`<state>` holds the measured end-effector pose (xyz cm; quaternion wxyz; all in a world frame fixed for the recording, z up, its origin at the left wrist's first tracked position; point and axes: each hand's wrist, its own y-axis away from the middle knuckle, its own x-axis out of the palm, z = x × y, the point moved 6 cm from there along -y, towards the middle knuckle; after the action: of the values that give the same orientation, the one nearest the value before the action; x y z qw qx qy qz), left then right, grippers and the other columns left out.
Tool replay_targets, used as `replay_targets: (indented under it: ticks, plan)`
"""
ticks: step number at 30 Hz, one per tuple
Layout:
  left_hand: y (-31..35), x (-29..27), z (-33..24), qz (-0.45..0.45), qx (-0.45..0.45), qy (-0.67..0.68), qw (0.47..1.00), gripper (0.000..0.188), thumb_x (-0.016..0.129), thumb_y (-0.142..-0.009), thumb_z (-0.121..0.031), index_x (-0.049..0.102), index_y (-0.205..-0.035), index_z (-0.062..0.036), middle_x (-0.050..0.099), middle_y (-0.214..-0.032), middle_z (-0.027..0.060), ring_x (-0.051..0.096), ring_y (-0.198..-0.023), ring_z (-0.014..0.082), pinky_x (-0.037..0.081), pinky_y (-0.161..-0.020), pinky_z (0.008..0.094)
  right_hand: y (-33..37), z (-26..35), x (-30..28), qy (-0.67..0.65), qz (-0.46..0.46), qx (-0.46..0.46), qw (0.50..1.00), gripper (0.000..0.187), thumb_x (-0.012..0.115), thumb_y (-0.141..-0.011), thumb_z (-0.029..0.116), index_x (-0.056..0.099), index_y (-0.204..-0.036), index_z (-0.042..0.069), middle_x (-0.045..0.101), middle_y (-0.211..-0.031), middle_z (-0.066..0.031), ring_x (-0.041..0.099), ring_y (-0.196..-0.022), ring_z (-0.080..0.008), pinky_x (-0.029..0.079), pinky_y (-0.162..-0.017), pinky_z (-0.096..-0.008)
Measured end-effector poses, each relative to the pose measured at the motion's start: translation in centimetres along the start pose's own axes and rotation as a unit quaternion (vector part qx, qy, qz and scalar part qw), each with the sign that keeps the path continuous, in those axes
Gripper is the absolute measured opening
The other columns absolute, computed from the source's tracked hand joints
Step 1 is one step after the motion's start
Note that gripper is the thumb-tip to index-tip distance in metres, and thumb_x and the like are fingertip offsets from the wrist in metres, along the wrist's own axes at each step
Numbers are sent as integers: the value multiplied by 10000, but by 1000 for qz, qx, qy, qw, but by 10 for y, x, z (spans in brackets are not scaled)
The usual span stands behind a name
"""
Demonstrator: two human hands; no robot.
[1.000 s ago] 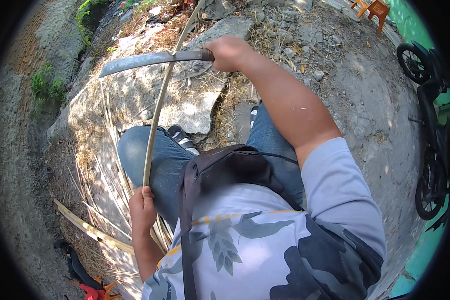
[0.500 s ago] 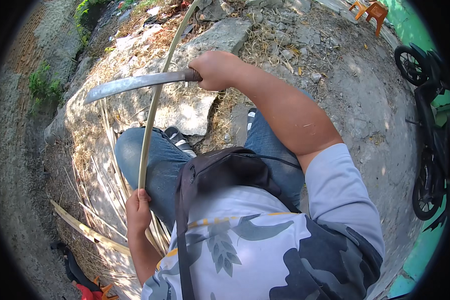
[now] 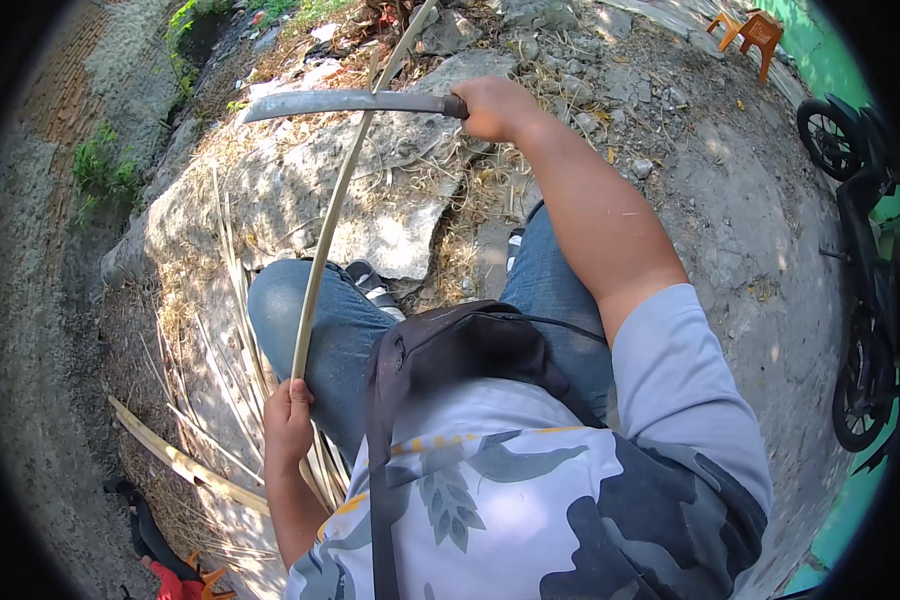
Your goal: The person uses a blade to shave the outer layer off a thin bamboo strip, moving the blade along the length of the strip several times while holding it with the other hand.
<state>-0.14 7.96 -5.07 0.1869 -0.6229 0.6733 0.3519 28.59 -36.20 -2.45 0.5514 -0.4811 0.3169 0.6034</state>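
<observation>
My right hand (image 3: pixel 495 108) is stretched out ahead, gripping the dark handle of a long grey machete (image 3: pixel 345 103). Its blade points left and lies across a long pale bamboo strip (image 3: pixel 332 230). My left hand (image 3: pixel 288 420) clutches the near end of that strip beside my left knee. The strip runs up and away past the blade to the top of the view. I am seated, in blue jeans, with a dark bag on my lap.
A heap of thin bamboo slivers (image 3: pixel 235 350) lies on the ground at my left. Flat grey rocks (image 3: pixel 390 210) sit in front of my knees. An orange stool (image 3: pixel 755 30) stands far right, a parked motorcycle (image 3: pixel 860 280) at the right edge.
My right hand has carried the machete farther out along the strip and to the right. My left hand stays on the strip's near end.
</observation>
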Motion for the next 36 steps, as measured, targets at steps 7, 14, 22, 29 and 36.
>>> replay_targets:
  ticks: [7,14,22,29,36]
  plan:
    - [4,-3,0,19,-42,51,998,501,456,-1091,-410,593,-798,-28,527,-695,12,475,-652,104,402,-612,285,16,48,-4,0,124,-12,992,260,617,-804,125,709,-1045,157,722,-1043,-98,693,-1029,-299,558,-864,-463]
    - [0,-3,-1,19,-33,39,998,493,453,-1092,-397,592,-799,-25,533,-699,16,471,-655,103,397,-617,288,43,118,8,44,136,-194,971,179,677,-758,148,690,-935,168,710,-886,-98,706,-908,-316,555,-773,-484]
    - [4,-3,1,3,-16,9,1000,498,451,-1092,-388,583,-787,-17,533,-688,27,477,-656,125,403,-618,307,21,81,-1,41,96,-135,985,190,682,-762,157,681,-952,162,713,-926,-98,701,-935,-316,553,-794,-480]
    - [0,-6,-8,5,9,-23,1000,512,455,-1089,-405,579,-785,-12,530,-679,33,480,-660,130,408,-617,312,1,-20,2,-25,22,95,995,270,658,-805,174,678,-1061,89,707,-1043,-189,673,-1033,-370,535,-892,-494]
    - [-2,-7,5,30,-22,19,999,516,451,-1091,-414,583,-784,-20,524,-680,16,470,-659,116,403,-618,298,13,37,-3,8,111,-1,994,269,634,-819,138,703,-1078,148,718,-1059,-114,691,-1021,-322,557,-865,-473]
